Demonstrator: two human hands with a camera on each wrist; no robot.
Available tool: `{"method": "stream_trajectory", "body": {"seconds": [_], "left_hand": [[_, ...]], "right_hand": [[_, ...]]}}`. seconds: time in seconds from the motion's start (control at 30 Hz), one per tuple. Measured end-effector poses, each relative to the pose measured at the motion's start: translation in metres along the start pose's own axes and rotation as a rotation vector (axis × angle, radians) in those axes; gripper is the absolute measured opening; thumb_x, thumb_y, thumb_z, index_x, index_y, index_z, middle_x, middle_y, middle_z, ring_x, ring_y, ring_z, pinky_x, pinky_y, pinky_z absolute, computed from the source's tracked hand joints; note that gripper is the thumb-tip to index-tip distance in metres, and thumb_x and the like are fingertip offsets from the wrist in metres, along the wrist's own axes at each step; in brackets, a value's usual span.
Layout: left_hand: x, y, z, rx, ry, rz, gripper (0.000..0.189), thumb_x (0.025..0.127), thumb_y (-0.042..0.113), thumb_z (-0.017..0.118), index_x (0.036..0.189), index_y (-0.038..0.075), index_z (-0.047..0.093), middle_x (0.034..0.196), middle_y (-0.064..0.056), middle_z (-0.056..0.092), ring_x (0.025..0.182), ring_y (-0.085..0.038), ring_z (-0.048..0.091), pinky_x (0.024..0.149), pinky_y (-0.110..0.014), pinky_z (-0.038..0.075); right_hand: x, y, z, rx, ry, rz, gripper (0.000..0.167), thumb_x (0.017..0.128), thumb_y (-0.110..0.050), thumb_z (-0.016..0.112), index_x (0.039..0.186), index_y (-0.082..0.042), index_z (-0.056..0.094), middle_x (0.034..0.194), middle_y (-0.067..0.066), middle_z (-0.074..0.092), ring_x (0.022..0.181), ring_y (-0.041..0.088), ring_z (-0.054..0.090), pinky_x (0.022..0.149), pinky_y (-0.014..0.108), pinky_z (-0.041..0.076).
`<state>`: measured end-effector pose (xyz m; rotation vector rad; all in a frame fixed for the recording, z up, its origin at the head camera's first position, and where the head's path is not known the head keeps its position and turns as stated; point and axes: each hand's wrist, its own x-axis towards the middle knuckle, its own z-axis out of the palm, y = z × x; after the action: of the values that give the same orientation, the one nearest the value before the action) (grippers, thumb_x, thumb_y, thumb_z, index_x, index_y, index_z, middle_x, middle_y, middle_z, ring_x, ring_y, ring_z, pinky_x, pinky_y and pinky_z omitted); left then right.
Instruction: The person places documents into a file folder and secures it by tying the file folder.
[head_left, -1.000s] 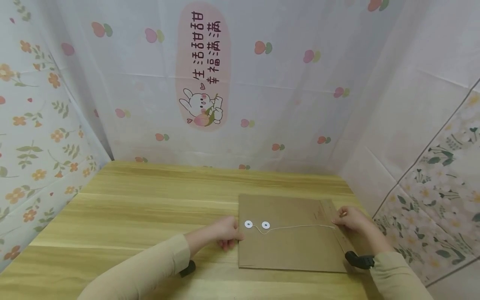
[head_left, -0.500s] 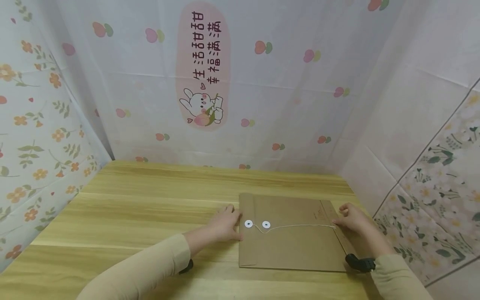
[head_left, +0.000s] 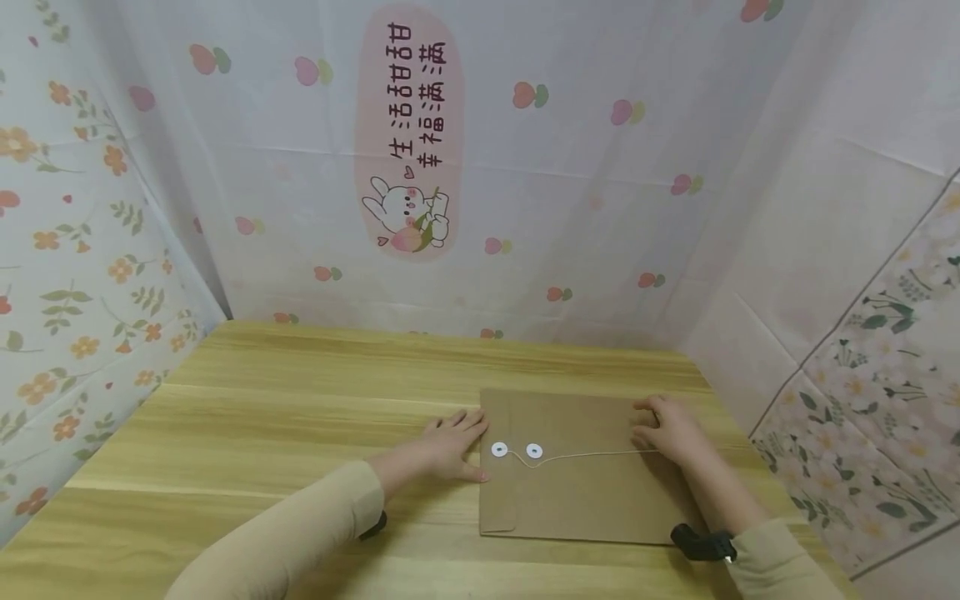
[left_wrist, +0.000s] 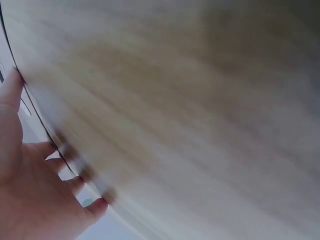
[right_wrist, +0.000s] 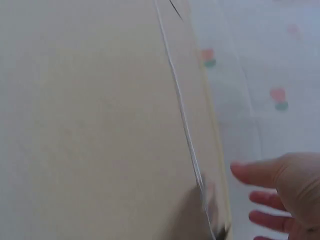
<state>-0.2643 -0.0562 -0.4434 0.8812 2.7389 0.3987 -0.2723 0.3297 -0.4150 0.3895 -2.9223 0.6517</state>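
Note:
A brown kraft paper document envelope (head_left: pixel 585 496) lies flat on the wooden table. Two white round buttons (head_left: pixel 534 451) sit near its left end, and a thin string (head_left: pixel 592 455) runs from them toward the right. At the envelope's left edge, my left hand (head_left: pixel 450 450) rests with fingers and thumb spread, the tips right at the edge. My right hand (head_left: pixel 669 431) is over the envelope's right part, its fingers loosely bent and holding nothing. In the right wrist view, the string (right_wrist: pixel 182 115) stretches across the paper, beside the thumb and fingers.
The wooden table (head_left: pixel 300 383) extends widely to the left of the envelope. White curtains with printed fruit and flowers (head_left: pixel 585 208) stand behind and on both sides. Each wrist wears a black device (head_left: pixel 702 543).
My right hand has let go of the envelope's right edge and moved left over the paper. My left hand's curled fingers have straightened and spread along the left edge.

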Motion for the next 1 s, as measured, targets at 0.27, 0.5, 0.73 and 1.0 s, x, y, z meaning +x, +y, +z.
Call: {"method": "stream_trajectory", "body": {"seconds": [0.27, 0.5, 0.73, 1.0], "left_hand": [[0.0, 0.002, -0.004, -0.002, -0.019, -0.004, 0.09, 0.083, 0.058, 0.064, 0.151, 0.01, 0.028, 0.158, -0.006, 0.015, 0.143, -0.03, 0.013, 0.108, -0.061, 0.016], [0.0, 0.004, -0.007, 0.004, -0.036, -0.002, 0.09, 0.084, 0.057, 0.064, 0.151, 0.008, 0.028, 0.158, -0.007, 0.016, 0.143, -0.031, 0.013, 0.108, -0.062, 0.016], [0.001, 0.005, -0.007, 0.009, -0.039, -0.006, 0.091, 0.083, 0.058, 0.064, 0.151, 0.009, 0.028, 0.158, -0.007, 0.016, 0.143, -0.03, 0.013, 0.108, -0.062, 0.015], [0.001, 0.006, -0.007, 0.024, -0.048, -0.012, 0.09, 0.084, 0.058, 0.063, 0.151, 0.009, 0.027, 0.158, -0.006, 0.015, 0.143, -0.03, 0.012, 0.108, -0.062, 0.015]], "right_hand": [[0.0, -0.02, 0.025, 0.042, -0.08, -0.154, 0.035, 0.079, -0.021, 0.079, 0.106, -0.001, 0.069, 0.104, 0.011, 0.068, 0.103, 0.038, 0.059, 0.088, 0.053, 0.046], [-0.001, -0.019, 0.036, 0.058, -0.105, -0.164, 0.028, 0.079, -0.021, 0.079, 0.101, -0.007, 0.069, 0.101, 0.004, 0.067, 0.102, 0.033, 0.059, 0.089, 0.052, 0.045], [-0.004, -0.017, 0.041, 0.048, -0.114, -0.203, 0.012, 0.081, -0.015, 0.076, 0.078, -0.016, 0.064, 0.079, -0.011, 0.059, 0.077, 0.012, 0.054, 0.072, 0.037, 0.046], [-0.011, -0.022, 0.042, -0.109, -0.091, -0.263, 0.022, 0.085, -0.016, 0.072, 0.073, -0.023, 0.055, 0.073, -0.016, 0.049, 0.075, 0.011, 0.045, 0.076, 0.044, 0.042]]}}
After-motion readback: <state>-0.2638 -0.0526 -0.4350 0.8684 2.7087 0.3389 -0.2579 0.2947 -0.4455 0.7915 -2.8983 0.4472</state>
